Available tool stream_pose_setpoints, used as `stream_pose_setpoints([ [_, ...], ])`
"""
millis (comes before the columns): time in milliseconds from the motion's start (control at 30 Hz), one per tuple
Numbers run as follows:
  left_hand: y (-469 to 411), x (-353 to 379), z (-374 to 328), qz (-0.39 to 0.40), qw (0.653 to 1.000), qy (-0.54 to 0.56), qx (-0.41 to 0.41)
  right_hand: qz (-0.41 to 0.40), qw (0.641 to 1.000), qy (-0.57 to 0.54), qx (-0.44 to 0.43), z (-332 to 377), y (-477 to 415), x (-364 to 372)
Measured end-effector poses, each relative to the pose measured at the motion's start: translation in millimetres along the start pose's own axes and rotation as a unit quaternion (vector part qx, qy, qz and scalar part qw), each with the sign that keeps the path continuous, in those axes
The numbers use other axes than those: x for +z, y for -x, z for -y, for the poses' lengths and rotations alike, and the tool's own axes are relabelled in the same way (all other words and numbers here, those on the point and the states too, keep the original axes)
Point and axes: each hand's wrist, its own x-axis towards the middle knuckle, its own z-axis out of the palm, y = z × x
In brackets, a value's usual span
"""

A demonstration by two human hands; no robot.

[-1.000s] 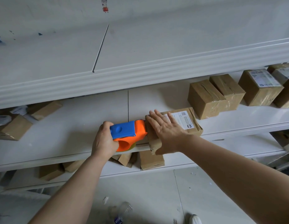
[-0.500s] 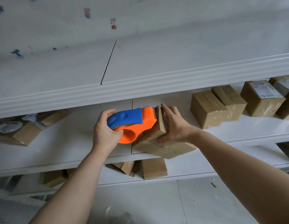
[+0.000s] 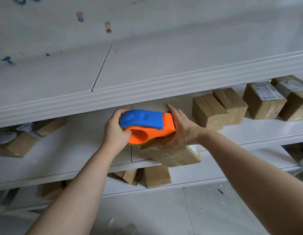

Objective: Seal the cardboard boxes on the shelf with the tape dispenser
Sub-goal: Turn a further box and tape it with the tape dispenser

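Moved: since half a second ago the tape dispenser (image 3: 147, 126) has slid rightward over the top of the cardboard box (image 3: 171, 154), and the box has tipped further, its near end now hanging past the shelf edge.
Tape dispenser: blue upper shell, orange body, lying on the upper face of the box, its orange nose touching the right palm.
Cardboard box: tilted on the front edge of the middle shelf (image 3: 62, 150), at 6 o'clock from the dispenser; a strip of clear tape runs along its near face and a white label shows at its right end.
Left hand (image 3: 116, 131): wrapped around the dispenser's rear at its 9 o'clock side, thumb hooked into the orange core hole, fingers curled over the blue shell.
Right hand (image 3: 181, 128): fingers held straight and together, palm flat against the dispenser's nose and the box's far end, at 3 o'clock from the dispenser; thumb under the orange body on the box top.
Taped boxes: two (image 3: 208, 111) (image 3: 232, 106) side by side at 2 o'clock, well apart from the hands; two labelled ones (image 3: 264, 100) (image 3: 293, 97) further right.
Left boxes: open-flapped cartons (image 3: 20, 141) at 9 o'clock on the same shelf.
Lower shelf: more brown boxes (image 3: 156, 175) at 6 o'clock, partly hidden.
Wall: white, with small cartoon stickers (image 3: 108, 27) at 12 o'clock.
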Motion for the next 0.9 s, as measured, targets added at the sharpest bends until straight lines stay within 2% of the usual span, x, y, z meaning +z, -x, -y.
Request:
stream_pose_setpoints([
  [133,-1,-18,19,-0.047,0.998,-0.036,-0.020,-0.019,0.999,-0.047,-0.014,-12,6,-8],
  [267,-5,-51,56,-0.109,0.988,-0.055,-0.093,-0.028,0.997,-0.064,-0.011,-25,11,-15],
  [467,-7,-61,68,-0.114,0.986,-0.030,-0.113,-0.037,0.996,-0.082,-0.022,-19,1,-15],
  [733,10,-30,73,-0.104,0.985,-0.020,-0.136,0.021,0.987,-0.156,0.046,-40,8,-5],
  [900,3,-21,62,-0.095,0.987,-0.022,-0.129,0.048,0.985,-0.156,0.064,-49,11,-13],
])
